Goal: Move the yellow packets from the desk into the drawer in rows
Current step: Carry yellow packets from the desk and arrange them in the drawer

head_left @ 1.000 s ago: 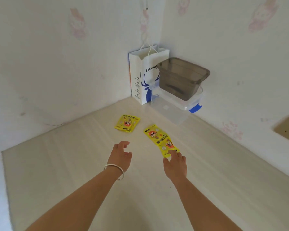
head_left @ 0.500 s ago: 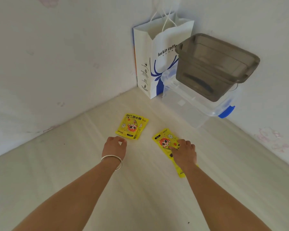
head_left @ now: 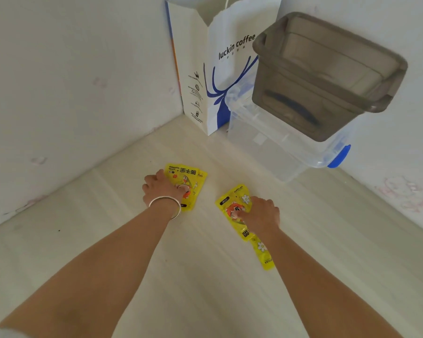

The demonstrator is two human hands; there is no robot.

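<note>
Yellow packets with an orange cartoon print lie on the pale wooden desk (head_left: 108,240). My left hand (head_left: 160,186), with a silver bangle at the wrist, rests on the left packets (head_left: 189,179), two overlapping, thumb pressed on the top one. My right hand (head_left: 261,215) lies on the right packet (head_left: 232,203), fingers curled over its right edge, thumb on its face. Another packet (head_left: 264,252) pokes out from under that wrist. Neither packet is lifted off the desk. No drawer is in view.
A white and blue paper bag (head_left: 205,69) stands in the wall corner. Beside it a smoky grey bin (head_left: 327,76) sits on a clear plastic box with a blue latch (head_left: 279,142). Walls close the desk on the left and right.
Both hands moved forward: the left one went from beside the left packets onto them, the right one slid further up its packet. The camera came closer and lower.
</note>
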